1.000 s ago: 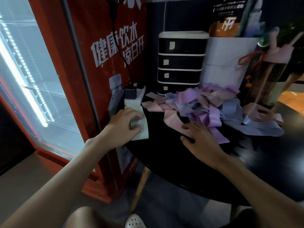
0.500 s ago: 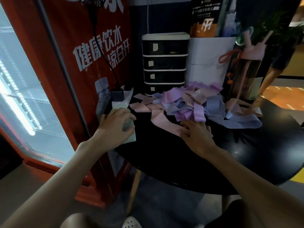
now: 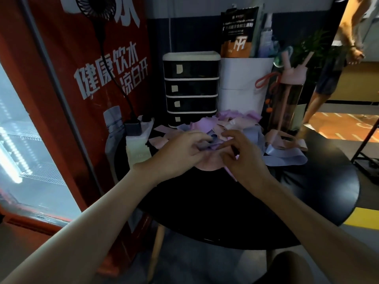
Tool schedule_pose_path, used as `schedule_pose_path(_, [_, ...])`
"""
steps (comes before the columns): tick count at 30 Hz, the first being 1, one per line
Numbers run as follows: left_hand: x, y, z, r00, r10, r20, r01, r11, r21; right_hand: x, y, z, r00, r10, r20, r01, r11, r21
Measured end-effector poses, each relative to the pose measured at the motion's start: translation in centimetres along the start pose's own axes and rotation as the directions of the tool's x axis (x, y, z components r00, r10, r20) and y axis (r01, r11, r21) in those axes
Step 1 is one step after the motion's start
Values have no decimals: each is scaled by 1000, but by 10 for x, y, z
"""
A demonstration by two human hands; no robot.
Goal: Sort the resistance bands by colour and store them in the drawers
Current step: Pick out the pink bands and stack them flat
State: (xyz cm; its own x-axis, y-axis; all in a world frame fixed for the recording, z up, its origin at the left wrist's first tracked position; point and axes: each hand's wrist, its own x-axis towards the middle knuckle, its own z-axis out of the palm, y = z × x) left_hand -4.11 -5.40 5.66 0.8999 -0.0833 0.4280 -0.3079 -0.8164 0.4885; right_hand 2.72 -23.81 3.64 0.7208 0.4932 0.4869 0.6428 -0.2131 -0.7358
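Your left hand (image 3: pixel 182 149) and right hand (image 3: pixel 242 154) both rest in the pile of resistance bands (image 3: pixel 225 128) on the table (image 3: pixel 307 191), fingers pinching bands; the pile lies directly in front of the closed drawer unit (image 3: pixel 191 89)

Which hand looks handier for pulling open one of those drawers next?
Probably the left hand. The drawer unit stands behind the band pile, toward the left side, with all drawers shut. The right hand would have to cross over the pile.

Bare forearms, no sleeves, left hand (image 3: pixel 180 152), right hand (image 3: pixel 244 158)
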Motion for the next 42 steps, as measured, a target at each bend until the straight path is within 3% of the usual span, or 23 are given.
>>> schedule_pose_path(5, [24, 26, 7, 998, 9, 55, -5, 998, -69, -2, -13, -21, 992, -43, -122, 58, 991, 120])
schedule_pose_path(9, [31, 40, 7, 995, -27, -97, 1, 965, -260, -1, -17, -30, 974, 43, -220, 23, 957, 289])
schedule_pose_path(11, [33, 49, 6, 976, -104, -192, 13, 905, -426, -3, -15, -30, 979, 146, -140, -82, 919, 385])
schedule_pose_path(13, [37, 58, 5, 945, -220, -242, 50, 829, -557, -6, -16, -27, 980, 188, -69, -160, 942, 294])
schedule_pose_path(16, [39, 66, 5, 924, -328, -195, 126, 744, -656, -9, -15, -23, 984, 139, -109, -120, 979, 168])
schedule_pose_path(18, [37, 67, 6, 930, -330, -164, 140, 728, -671, -12, -13, -22, 991, 122, -59, -106, 968, 228])
schedule_pose_path(23, [38, 56, 10, 835, -486, -257, 172, 675, -718, -18, -7, -32, 953, 251, 170, -302, 760, 575])
schedule_pose_path(26, [36, 45, 17, 774, -556, -303, 193, 663, -723, -24, 1, -39, 921, 261, 288, -388, 670, 633])
schedule_pose_path(31, [24, 30, 28, 723, -606, -332, 155, 610, -777, -43, 18, -51, 879, 307, 365, -475, 640, 604])
schedule_pose_path(34, [14, 24, 32, 717, -593, -366, 141, 637, -758, -51, 24, -62, 874, 336, 351, -485, 660, 574])
schedule_pose_path(40, [-4, 6, 38, 659, -642, -391, 219, 662, -717, -65, 41, -97, 859, 405, 312, -492, 822, 286])
schedule_pose_path(42, [-13, 4, 44, 672, -618, -407, 249, 707, -662, -65, 47, -107, 872, 411, 265, -458, 875, 153])
